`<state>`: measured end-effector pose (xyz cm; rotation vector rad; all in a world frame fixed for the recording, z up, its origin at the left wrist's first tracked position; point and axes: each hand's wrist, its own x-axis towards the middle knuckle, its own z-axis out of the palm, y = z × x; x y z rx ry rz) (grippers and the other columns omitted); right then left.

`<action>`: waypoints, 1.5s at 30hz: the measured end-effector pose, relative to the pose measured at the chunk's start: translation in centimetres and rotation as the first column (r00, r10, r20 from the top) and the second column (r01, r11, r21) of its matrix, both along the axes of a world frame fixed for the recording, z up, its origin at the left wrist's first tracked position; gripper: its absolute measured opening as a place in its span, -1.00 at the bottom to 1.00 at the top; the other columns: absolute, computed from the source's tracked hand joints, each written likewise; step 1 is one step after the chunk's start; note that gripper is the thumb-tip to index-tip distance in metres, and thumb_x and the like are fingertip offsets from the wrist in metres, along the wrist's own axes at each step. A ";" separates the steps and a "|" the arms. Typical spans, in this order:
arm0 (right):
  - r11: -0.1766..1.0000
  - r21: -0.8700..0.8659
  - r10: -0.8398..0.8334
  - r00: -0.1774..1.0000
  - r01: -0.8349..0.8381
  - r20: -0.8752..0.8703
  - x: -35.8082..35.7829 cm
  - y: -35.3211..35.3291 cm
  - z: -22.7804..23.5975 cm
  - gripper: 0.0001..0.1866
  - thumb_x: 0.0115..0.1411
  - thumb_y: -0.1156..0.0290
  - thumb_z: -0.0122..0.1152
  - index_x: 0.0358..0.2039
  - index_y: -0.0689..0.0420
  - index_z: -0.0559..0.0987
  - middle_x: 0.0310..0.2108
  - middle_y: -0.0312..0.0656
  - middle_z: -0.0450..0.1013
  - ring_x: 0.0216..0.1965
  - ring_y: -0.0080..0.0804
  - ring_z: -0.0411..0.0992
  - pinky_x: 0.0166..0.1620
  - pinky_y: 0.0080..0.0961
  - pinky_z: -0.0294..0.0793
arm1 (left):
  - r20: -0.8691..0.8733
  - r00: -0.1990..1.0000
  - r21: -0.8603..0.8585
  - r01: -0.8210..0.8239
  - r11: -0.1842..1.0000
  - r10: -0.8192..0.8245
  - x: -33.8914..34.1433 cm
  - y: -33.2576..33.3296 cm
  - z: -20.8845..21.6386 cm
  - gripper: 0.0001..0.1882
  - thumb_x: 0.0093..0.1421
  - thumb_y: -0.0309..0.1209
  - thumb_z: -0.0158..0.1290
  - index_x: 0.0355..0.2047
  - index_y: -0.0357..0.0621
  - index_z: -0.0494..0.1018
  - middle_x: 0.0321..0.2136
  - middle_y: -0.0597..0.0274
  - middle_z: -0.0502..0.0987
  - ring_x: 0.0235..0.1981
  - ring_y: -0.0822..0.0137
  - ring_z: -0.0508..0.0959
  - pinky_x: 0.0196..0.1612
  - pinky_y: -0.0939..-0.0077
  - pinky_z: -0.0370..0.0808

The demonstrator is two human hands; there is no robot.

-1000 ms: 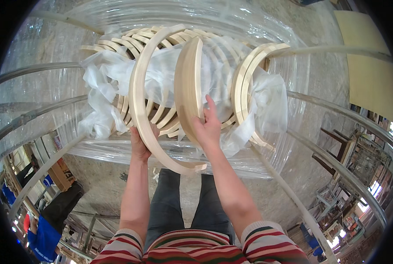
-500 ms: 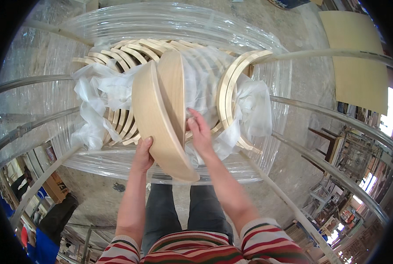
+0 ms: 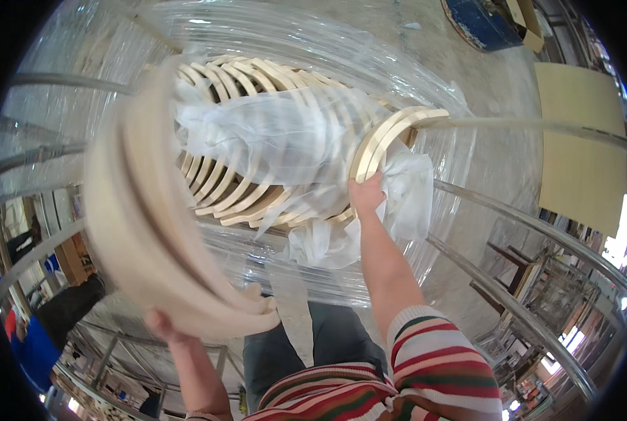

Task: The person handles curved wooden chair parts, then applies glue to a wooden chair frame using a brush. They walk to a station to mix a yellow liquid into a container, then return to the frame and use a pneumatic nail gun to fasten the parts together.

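My left hand (image 3: pixel 167 328) grips the lower edge of a pair of broad, curved pale wooden pieces (image 3: pixel 127 203), which are tilted up at the left and smeared by motion. Over at the right, my right hand (image 3: pixel 367 195) is closed on the near end of a curved wooden piece (image 3: pixel 375 149) at the end of the row. Some of its fingers are hidden behind the wood. Between the hands runs a row of similar curved pieces (image 3: pixel 247 77), standing side by side, partly covered by thin white wrapping sheet (image 3: pixel 271 133).
Clear plastic film (image 3: pixel 306 31) surrounds the row. Metal rails (image 3: pixel 531 214) stand at both sides. A tan board (image 3: pixel 580 147) lies at the right, with a blue round container (image 3: pixel 478 24) at the far right. Stacked furniture parts fill the lower right.
My left hand has swung the curved pieces left and toward me, off the row. My right hand has left them and moved right to the row's end piece.
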<state>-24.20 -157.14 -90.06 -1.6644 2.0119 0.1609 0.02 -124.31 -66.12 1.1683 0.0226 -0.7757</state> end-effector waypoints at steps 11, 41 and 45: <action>0.891 0.432 -0.448 0.417 0.137 0.791 -8.7 2.4 15.3 -0.41 -0.12 0.39 0.22 -0.02 0.25 0.35 -0.09 -0.14 0.38 -0.05 -0.35 0.35 -0.01 -0.41 0.33 | 0.419 0.700 0.311 -0.709 0.632 0.579 -1.2 15.5 12.5 -0.33 0.14 0.01 -0.16 0.13 -0.20 0.18 0.05 0.09 0.32 0.03 0.13 0.37 0.07 0.21 0.33; 0.567 0.083 -0.318 -0.125 -0.820 0.940 15.1 46.8 43.6 -0.19 -0.18 0.10 0.12 0.09 0.27 0.24 -0.06 -0.06 0.34 -0.07 -0.13 0.35 -0.02 -0.28 0.37 | 0.581 0.572 0.143 -0.772 0.619 0.578 -16.1 63.7 25.8 -0.60 -0.09 -0.25 0.16 -0.32 -0.33 0.48 -0.02 0.02 0.34 0.02 0.19 0.30 0.04 0.32 0.23; 0.463 0.026 -0.286 -0.122 -0.886 0.950 25.5 54.5 43.8 -0.21 -0.19 0.10 0.13 0.06 0.27 0.28 -0.09 -0.05 0.36 -0.09 -0.15 0.37 -0.05 -0.32 0.39 | 0.592 0.386 -0.041 -0.862 0.505 0.707 -11.2 67.4 27.8 -0.56 -0.07 -0.22 0.18 -0.26 -0.31 0.46 -0.17 0.14 0.45 -0.14 0.32 0.43 -0.09 0.41 0.35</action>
